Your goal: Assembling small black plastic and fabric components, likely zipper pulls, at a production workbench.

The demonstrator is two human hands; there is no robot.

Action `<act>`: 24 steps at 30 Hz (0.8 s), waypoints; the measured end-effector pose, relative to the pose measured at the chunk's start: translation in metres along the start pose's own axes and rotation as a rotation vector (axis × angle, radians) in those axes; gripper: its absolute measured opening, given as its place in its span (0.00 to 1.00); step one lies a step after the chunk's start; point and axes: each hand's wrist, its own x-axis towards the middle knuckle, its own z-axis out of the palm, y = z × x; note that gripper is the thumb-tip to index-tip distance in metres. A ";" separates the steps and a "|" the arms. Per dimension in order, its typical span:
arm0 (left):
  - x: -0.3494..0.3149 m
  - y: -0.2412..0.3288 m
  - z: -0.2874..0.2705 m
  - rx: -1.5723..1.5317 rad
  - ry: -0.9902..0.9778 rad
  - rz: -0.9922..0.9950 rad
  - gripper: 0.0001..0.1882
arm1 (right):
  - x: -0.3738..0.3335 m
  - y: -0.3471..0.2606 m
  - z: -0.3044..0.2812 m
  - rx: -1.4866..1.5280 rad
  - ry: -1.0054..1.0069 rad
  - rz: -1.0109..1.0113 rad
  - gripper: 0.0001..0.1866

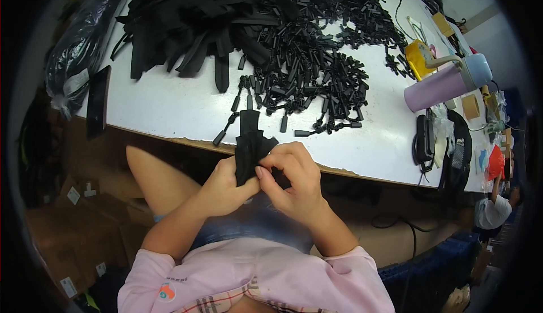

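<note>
- The left hand (pixel 222 193) is gripping the lower part of a black fabric piece (pixel 246 157), thumb pressing toward the right hand.
- The right hand (pixel 294 182) is pinching the same piece from its right side, thumb and forefinger closing near the left thumb.
- The fabric piece is standing out between the hands, its far end reaching over the surface (pixel 164 106). A small dark tab (pixel 249 102) is showing at that end; whether it is joining the fabric or just lying behind it, I cannot tell, black on black.
- The pinch could be slipping if the fabric is folding under the thumbs, dropping the piece toward the lap below the hands.
- A loose black part (pixel 220 137), just beyond the left hand, is lying close to the front edge; a brushing knuckle could be knocking it off.
- The fabric heap (pixel 186 27) and the pile of small parts (pixel 317 81) are lying beyond the hands; a far reach could be dragging strips or tangling cords.
- The front edge (pixel 339 170) is running just beyond the hands, limiting forward movement at their height.
- White top is showing to the left and right of the hands, leaving room for sideways moves, with a lilac tumbler (pixel 434 89) standing or lying farther right.
</note>
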 end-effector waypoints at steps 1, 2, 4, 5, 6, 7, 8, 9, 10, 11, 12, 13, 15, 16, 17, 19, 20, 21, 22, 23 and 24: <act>0.000 -0.001 0.000 -0.001 0.000 0.068 0.10 | -0.001 -0.001 -0.003 0.167 -0.056 0.129 0.09; -0.001 0.003 -0.002 -0.004 -0.007 0.069 0.10 | -0.002 -0.001 -0.005 0.335 -0.111 0.258 0.07; -0.004 0.016 -0.004 -0.344 -0.012 -0.119 0.11 | -0.012 0.000 -0.004 0.574 -0.072 0.426 0.06; -0.004 0.012 -0.004 -0.345 0.052 -0.095 0.12 | -0.016 0.001 -0.004 0.821 -0.036 0.589 0.04; -0.005 0.009 -0.003 -0.345 0.052 -0.095 0.12 | -0.016 0.000 -0.004 0.821 -0.036 0.590 0.04; -0.005 0.006 -0.001 -0.376 0.080 -0.044 0.11 | -0.016 -0.001 -0.004 0.871 -0.055 0.629 0.03; -0.005 0.004 0.000 -0.406 0.109 0.008 0.10 | -0.016 -0.003 -0.004 0.922 -0.075 0.668 0.02; -0.003 0.003 0.001 -0.377 0.108 0.019 0.06 | -0.016 -0.003 -0.003 0.922 -0.075 0.669 0.02; -0.003 0.004 0.003 -0.377 0.108 0.018 0.06 | -0.017 -0.004 -0.002 0.915 -0.054 0.664 0.03; -0.005 0.005 0.004 -0.328 0.128 0.009 0.06 | -0.017 -0.004 -0.002 0.909 -0.032 0.660 0.04; -0.005 0.005 0.005 -0.279 0.145 0.000 0.05 | -0.017 -0.003 -0.002 0.908 -0.032 0.661 0.04; -0.005 0.006 0.006 -0.280 0.144 -0.001 0.05 | -0.019 -0.001 -0.003 1.062 -0.054 0.768 0.04; -0.003 0.007 0.007 0.196 0.157 0.470 0.08 | -0.019 0.001 -0.004 1.215 -0.076 0.877 0.04; -0.002 0.003 0.006 0.349 0.170 0.612 0.11 | -0.019 0.001 -0.004 1.322 -0.064 0.941 0.04; -0.001 0.003 0.007 0.316 0.164 0.584 0.09 | -0.018 0.001 -0.005 1.429 -0.050 1.004 0.04; -0.003 0.001 0.013 -0.064 0.149 0.330 0.07 | -0.018 0.005 -0.004 1.018 -0.009 0.766 0.05; -0.004 0.000 0.016 -0.411 0.130 0.096 0.07 | -0.016 0.007 -0.004 0.608 0.032 0.523 0.05; -0.001 -0.001 0.010 -0.434 0.105 0.020 0.11 | -0.002 0.007 -0.013 0.079 0.033 0.385 0.05; 0.001 0.003 0.006 -0.527 0.072 -0.110 0.12 | 0.006 0.015 -0.018 -0.295 0.139 0.225 0.07; 0.002 0.005 0.008 -0.576 0.107 -0.160 0.12 | 0.011 0.025 -0.022 -0.422 0.131 0.225 0.07; 0.003 0.007 0.009 -0.625 0.141 -0.210 0.11 | 0.013 0.032 -0.026 -0.548 0.123 0.224 0.07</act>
